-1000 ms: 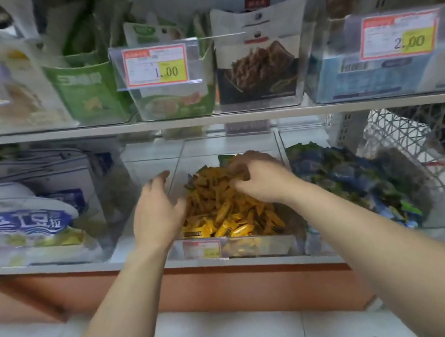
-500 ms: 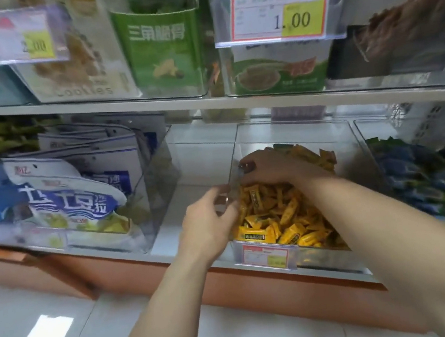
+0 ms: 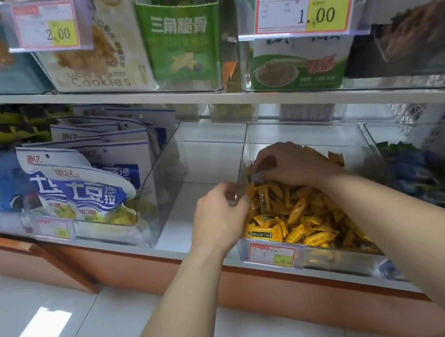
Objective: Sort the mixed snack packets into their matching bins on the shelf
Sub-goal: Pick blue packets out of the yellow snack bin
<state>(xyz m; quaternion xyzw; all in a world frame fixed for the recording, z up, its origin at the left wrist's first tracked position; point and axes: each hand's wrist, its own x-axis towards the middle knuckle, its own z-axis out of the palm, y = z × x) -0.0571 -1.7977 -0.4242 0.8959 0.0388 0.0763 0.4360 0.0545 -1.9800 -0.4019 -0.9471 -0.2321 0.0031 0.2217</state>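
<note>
While my left hand (image 3: 219, 214) grips the clear bin (image 3: 304, 135) wall, my right hand (image 3: 291, 164) sits inside.
Right fingers curled over yellow packets (image 3: 301, 216); actual grip, can't tell.

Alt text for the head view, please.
Two bare hands work at a clear bin of yellow packets on a shop shelf: the right hand reaches into the packets, the left hand is at the bin's left wall. Blue-and-white bags stand further left.
</note>
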